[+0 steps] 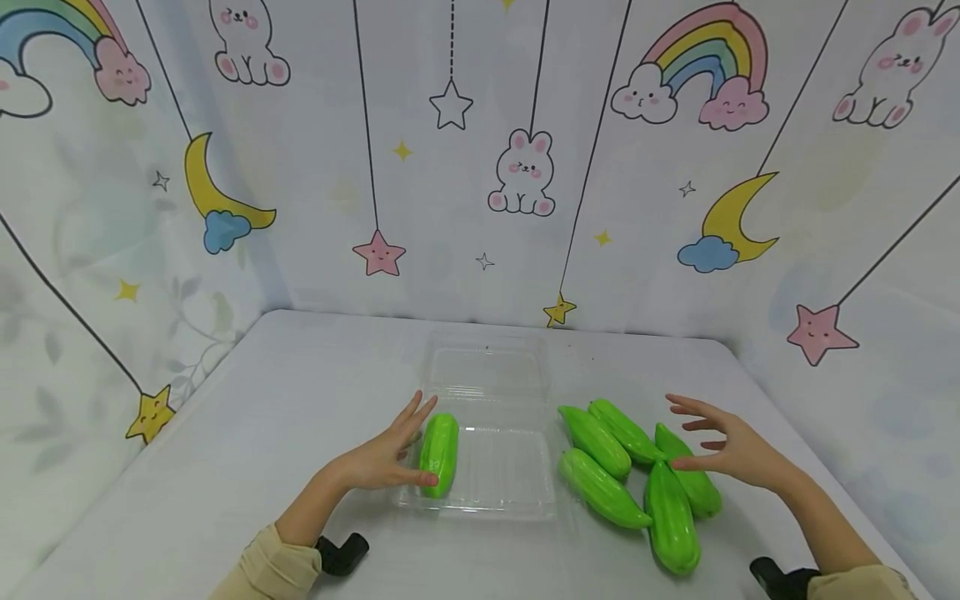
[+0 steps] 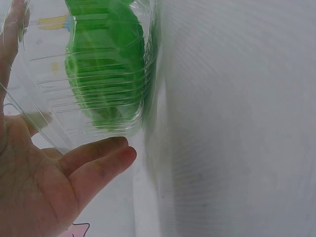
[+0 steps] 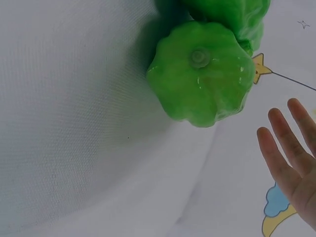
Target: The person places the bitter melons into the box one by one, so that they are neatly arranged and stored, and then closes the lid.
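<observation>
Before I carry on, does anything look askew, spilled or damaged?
Nothing stands out: the clear container lies open, one green vegetable sits inside at its left, and five others lie clustered to its right, no damage visible.

A clear plastic clamshell container (image 1: 504,471) lies open on a white-covered table (image 1: 247,467), its lid folded back toward a curtain (image 1: 480,217) printed with rabbits, rainbows, moons and stars, and one ridged green gourd (image 1: 441,446) rests lengthwise at its left side. The left hand (image 1: 381,455), fingers spread, is beside this gourd, its thumb overlapping it in view; the right hand (image 1: 742,448), loosely curved, hovers by five similar gourds (image 1: 672,525) clustered right of the container.
</observation>
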The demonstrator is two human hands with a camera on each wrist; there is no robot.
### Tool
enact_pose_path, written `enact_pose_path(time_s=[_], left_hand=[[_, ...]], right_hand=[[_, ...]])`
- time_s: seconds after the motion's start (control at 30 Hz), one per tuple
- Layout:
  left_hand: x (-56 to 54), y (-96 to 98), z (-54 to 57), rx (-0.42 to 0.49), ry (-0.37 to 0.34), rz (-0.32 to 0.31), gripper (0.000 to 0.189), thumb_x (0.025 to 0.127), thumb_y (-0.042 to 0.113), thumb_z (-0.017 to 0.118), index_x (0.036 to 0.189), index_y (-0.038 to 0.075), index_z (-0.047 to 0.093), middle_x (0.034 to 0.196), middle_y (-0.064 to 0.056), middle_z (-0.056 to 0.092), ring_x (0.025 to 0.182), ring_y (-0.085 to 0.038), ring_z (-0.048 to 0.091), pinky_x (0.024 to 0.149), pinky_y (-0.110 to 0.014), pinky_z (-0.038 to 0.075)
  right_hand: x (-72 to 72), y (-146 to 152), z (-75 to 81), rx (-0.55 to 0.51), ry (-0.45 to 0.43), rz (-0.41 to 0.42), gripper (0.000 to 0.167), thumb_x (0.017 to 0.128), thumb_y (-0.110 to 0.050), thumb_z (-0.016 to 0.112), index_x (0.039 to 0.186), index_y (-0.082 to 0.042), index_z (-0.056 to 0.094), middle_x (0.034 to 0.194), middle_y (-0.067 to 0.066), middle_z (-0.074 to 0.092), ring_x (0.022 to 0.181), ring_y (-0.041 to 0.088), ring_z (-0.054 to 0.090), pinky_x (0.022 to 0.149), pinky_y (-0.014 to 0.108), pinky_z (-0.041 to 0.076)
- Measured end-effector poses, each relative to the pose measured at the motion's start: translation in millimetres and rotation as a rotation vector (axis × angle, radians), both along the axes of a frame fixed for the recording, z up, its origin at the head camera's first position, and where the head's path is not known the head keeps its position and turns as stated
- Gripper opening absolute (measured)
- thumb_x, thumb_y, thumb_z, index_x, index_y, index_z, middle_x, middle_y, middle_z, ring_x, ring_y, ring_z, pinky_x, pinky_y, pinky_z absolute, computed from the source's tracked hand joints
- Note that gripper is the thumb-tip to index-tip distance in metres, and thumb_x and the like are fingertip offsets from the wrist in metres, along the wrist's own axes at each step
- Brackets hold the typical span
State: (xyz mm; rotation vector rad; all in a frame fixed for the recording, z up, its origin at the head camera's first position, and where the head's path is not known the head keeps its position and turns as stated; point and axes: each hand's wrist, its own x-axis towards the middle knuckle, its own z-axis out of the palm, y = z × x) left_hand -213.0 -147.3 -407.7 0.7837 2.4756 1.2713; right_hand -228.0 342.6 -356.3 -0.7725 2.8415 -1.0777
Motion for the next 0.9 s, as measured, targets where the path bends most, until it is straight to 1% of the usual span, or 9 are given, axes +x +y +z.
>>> enact_pose_path(time_s=[0.13,0.23,0.3,0.33,0.4,0.5,0.57,0.73,0.9], left_hand=[[-0.3,-0.3,-0.1,0.002,-0.003,-0.002,0.107,0.076,0.033,0.075,0.148,0.020,-0.003,0.149,-0.017,-0.020,0.125,-0.053,0.024,0.095,-0.054,0.037],[-0.3,-0.4,0.0,0.005,-0.006,-0.004,0.108,0.076,0.034,0.075,0.148,0.021,-0.004,0.149,-0.016,-0.020,0.125,-0.053,0.024,0.095,-0.054,0.037],[-0.2,-0.5,0.2,0.005,-0.006,-0.003,0.108,0.075,0.034,0.075,0.148,0.021,-0.004,0.149,-0.016,-0.020,0.125,-0.054,0.024,0.095,-0.054,0.037],[-0.2,-0.5,0.4,0.006,-0.006,-0.002,0.108,0.075,0.034,0.075,0.148,0.020,-0.004,0.149,-0.017,-0.020,0.125,-0.054,0.024,0.095,-0.054,0.037],[0.0,-0.5,0.5,0.004,-0.005,0.000,0.109,0.075,0.034,0.075,0.148,0.020,-0.004,0.149,-0.016,-0.019,0.125,-0.053,0.024,0.095,-0.054,0.038],[0.2,-0.2,0.4,0.002,-0.005,0.001,0.108,0.075,0.035,0.075,0.148,0.020,-0.003,0.149,-0.017,-0.019,0.126,-0.053,0.024,0.095,-0.053,0.038],[0.4,-0.1,0.5,0.003,-0.006,-0.001,0.108,0.075,0.034,0.075,0.148,0.020,-0.003,0.149,-0.017,-0.019,0.126,-0.052,0.023,0.095,-0.053,0.038],[0.7,-0.2,1.2,0.010,-0.007,-0.005,0.108,0.075,0.034,0.075,0.148,0.019,-0.003,0.149,-0.017,-0.019,0.126,-0.053,0.023,0.095,-0.054,0.037],[0.6,-0.3,1.3,0.012,-0.004,-0.005,0.108,0.075,0.033,0.075,0.148,0.020,-0.003,0.149,-0.018,-0.019,0.126,-0.053,0.023,0.094,-0.054,0.037]], right_hand=[[-1.4,4,-2.8,0.005,-0.020,-0.001,0.080,0.074,-0.019,0.077,0.141,-0.012,0.034,0.130,0.019,0.043,0.101,-0.007,0.044,0.076,0.057,0.047],[-2.2,6,-5.1,0.003,-0.033,0.003,0.079,0.074,-0.018,0.077,0.141,-0.011,0.034,0.131,0.022,0.042,0.100,-0.007,0.045,0.075,0.057,0.048],[-2.6,8,-6.4,0.003,-0.041,0.007,0.079,0.074,-0.017,0.076,0.141,-0.010,0.035,0.131,0.021,0.042,0.101,-0.002,0.047,0.075,0.057,0.048],[-2.7,9,-6.9,0.002,-0.047,0.010,0.078,0.075,-0.017,0.076,0.141,-0.010,0.034,0.131,0.020,0.042,0.103,0.003,0.049,0.075,0.057,0.048],[-2.9,10,-7.7,-0.008,-0.064,0.018,0.078,0.075,-0.015,0.076,0.140,-0.008,0.034,0.132,0.018,0.041,0.107,0.020,0.051,0.074,0.058,0.048],[-3.2,13,-9.0,-0.024,-0.100,0.033,0.077,0.076,-0.013,0.075,0.140,-0.006,0.033,0.133,0.015,0.039,0.108,0.046,0.046,0.073,0.059,0.047],[-3.2,14,-9.8,-0.033,-0.125,0.043,0.077,0.076,-0.012,0.074,0.140,-0.004,0.032,0.134,0.017,0.037,0.108,0.054,0.042,0.073,0.060,0.047],[-3.3,16,-12.6,-0.036,-0.166,0.051,0.076,0.076,-0.011,0.073,0.139,-0.001,0.032,0.135,0.030,0.032,0.108,0.057,0.040,0.073,0.061,0.046],[-4.0,19,-16.5,-0.041,-0.194,0.060,0.076,0.076,-0.010,0.073,0.139,0.000,0.031,0.135,0.035,0.028,0.109,0.058,0.039,0.074,0.060,0.046]])
